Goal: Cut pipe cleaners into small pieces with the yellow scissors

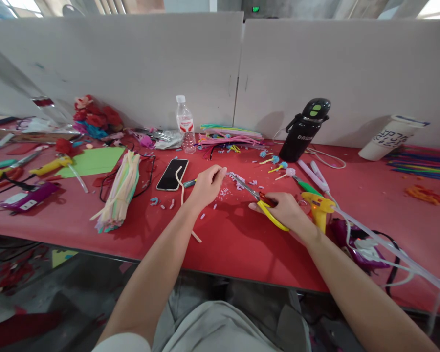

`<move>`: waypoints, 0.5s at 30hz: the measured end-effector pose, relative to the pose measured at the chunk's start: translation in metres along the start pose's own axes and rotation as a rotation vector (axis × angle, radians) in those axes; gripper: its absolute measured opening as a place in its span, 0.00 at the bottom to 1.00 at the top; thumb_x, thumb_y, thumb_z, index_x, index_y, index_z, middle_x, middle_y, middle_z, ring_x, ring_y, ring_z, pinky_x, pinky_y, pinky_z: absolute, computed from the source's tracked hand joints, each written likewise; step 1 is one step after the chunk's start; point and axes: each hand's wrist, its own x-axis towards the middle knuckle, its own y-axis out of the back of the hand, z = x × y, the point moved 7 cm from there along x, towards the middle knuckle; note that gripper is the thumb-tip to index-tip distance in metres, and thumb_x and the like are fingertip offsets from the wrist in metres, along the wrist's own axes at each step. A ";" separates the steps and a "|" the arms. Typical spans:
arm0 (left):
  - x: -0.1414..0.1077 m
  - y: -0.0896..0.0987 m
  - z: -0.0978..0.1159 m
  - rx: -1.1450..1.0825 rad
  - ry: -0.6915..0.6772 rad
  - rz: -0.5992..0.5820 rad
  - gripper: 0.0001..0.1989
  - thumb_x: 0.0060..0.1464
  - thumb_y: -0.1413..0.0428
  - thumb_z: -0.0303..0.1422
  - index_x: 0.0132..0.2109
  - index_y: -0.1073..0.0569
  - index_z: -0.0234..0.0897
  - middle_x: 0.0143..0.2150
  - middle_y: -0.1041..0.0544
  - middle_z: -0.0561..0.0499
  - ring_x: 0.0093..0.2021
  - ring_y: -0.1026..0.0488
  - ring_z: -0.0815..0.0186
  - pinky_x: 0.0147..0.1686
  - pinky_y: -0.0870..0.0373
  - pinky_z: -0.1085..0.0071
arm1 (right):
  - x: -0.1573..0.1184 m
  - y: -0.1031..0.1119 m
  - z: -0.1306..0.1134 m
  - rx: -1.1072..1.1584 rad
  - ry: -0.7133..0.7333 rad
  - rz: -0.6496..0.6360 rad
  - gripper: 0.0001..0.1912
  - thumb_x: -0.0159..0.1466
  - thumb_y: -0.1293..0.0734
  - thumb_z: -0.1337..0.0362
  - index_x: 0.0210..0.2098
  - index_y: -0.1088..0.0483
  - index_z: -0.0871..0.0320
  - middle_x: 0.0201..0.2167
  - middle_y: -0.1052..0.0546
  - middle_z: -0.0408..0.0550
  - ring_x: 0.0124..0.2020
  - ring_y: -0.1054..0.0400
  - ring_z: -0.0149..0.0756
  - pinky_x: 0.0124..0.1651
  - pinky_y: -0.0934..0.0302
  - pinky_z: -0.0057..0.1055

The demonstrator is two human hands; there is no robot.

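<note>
Scissors point(258, 200) with yellow handles sit in the right hand point(288, 211), whose fingers are closed through the loops; the blades point left, a little open, toward the left hand point(206, 185). That hand pinches the end of a pale pipe cleaner point(182, 195) between thumb and fingertips, and the rest of it curls down past the wrist over the red table point(242, 244). For a clean cut, I think the piece should be held tight, near the blades, fingertips kept aside. Small cut bits point(225, 191) lie between both hands. A phone point(172, 174) lies just beside the left hand, and a yellow glue gun point(319, 208) stands near the right.
</note>
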 end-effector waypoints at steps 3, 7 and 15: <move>0.000 0.000 0.000 0.013 -0.003 -0.003 0.18 0.61 0.57 0.42 0.27 0.40 0.36 0.23 0.38 0.55 0.25 0.42 0.72 0.29 0.46 0.73 | 0.000 -0.001 0.001 0.000 0.011 -0.005 0.30 0.52 0.36 0.37 0.17 0.45 0.59 0.17 0.48 0.38 0.21 0.56 0.25 0.21 0.60 0.25; 0.000 -0.001 -0.001 0.027 0.008 -0.009 0.18 0.61 0.58 0.42 0.27 0.40 0.36 0.23 0.39 0.55 0.24 0.42 0.72 0.28 0.46 0.73 | 0.000 -0.002 0.001 -0.003 0.019 -0.011 0.30 0.52 0.36 0.37 0.17 0.44 0.59 0.17 0.47 0.38 0.21 0.55 0.25 0.21 0.59 0.24; 0.000 -0.001 -0.001 0.012 0.002 -0.021 0.18 0.61 0.57 0.41 0.27 0.39 0.35 0.23 0.39 0.55 0.24 0.42 0.73 0.28 0.46 0.74 | 0.002 -0.002 0.001 -0.013 0.022 -0.017 0.30 0.52 0.36 0.38 0.17 0.44 0.59 0.17 0.47 0.38 0.21 0.56 0.25 0.21 0.60 0.24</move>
